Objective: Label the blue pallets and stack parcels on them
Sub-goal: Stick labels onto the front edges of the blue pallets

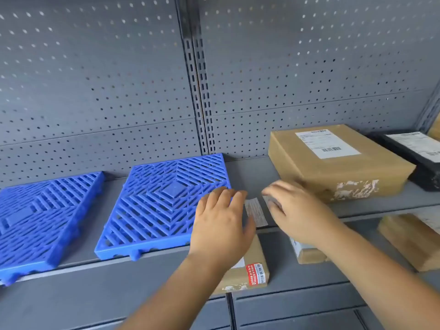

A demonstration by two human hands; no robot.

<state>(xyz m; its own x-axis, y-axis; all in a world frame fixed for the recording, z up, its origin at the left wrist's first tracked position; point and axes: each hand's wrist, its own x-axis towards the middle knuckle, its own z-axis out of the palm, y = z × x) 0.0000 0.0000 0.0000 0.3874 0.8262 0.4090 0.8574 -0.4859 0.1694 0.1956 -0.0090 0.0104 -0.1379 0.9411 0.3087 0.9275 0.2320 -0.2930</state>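
Observation:
Two blue lattice pallets lie flat on the grey shelf (252,172), one at the left (42,222) and one in the middle (162,203). Nothing rests on either. My left hand (221,225) hovers over the middle pallet's right front corner, its thumb pinching a small white label strip (256,211). Just right of it, my right hand (297,213) pinches a second greyish strip (271,201) at its fingertips. A brown parcel (333,163) with a white shipping label sits on the shelf behind my right hand.
A black parcel (409,156) lies at the shelf's far right. On the lower shelf are a brown box with a red sticker (247,270), a small box (307,251) and a larger brown box (412,239). A perforated grey back panel (119,79) closes the shelf behind.

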